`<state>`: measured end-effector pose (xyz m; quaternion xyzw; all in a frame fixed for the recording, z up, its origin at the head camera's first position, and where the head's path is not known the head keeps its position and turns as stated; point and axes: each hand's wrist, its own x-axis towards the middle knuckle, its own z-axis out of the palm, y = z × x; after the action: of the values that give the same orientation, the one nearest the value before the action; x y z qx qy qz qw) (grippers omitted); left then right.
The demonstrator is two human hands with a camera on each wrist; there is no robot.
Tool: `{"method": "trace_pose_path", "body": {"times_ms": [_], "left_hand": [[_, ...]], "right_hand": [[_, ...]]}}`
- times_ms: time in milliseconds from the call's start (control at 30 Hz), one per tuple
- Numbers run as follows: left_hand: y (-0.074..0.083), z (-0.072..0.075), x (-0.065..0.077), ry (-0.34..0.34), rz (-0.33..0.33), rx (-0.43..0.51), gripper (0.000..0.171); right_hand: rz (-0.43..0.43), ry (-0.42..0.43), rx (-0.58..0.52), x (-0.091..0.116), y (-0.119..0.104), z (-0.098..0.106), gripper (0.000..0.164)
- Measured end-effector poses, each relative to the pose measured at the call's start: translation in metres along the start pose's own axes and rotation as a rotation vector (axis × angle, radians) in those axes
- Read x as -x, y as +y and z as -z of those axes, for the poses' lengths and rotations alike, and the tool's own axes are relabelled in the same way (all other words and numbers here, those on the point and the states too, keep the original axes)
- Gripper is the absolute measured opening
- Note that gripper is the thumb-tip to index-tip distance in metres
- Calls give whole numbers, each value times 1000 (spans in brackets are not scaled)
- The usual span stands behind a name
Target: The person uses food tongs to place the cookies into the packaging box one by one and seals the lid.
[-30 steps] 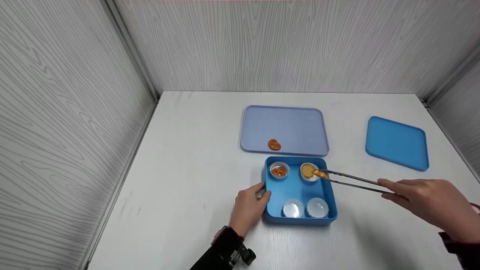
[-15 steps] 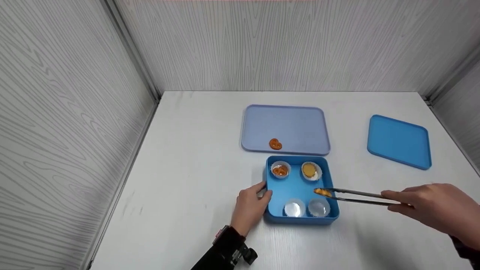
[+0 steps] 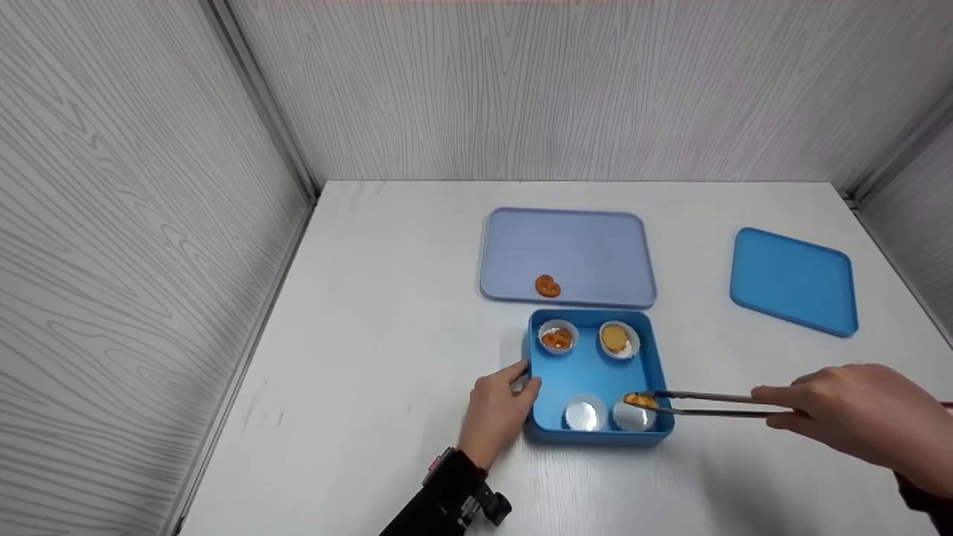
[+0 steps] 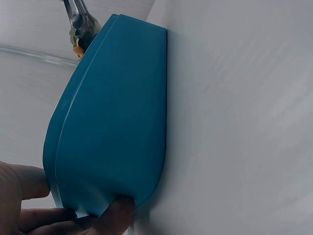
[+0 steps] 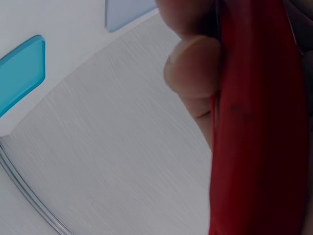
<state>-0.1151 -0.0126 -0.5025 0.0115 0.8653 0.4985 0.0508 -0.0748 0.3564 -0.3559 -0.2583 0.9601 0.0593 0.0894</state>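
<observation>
Left hand: fingers and thumb curled on the near-left corner of the blue box, steadying it. Right hand: closed round tongs, whose tips pinch an orange snack over the near-right paper cup. Beyond: two filled cups, then tray with pretzel; lid far right.
</observation>
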Motion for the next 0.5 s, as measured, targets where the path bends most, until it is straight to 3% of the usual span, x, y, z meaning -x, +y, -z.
{"method": "trace_pose_path", "body": {"times_ms": [500], "left_hand": [[1,0,0,4,7,-1,45]], "right_hand": [[86,17,113,-12,-15,5,23]]}}
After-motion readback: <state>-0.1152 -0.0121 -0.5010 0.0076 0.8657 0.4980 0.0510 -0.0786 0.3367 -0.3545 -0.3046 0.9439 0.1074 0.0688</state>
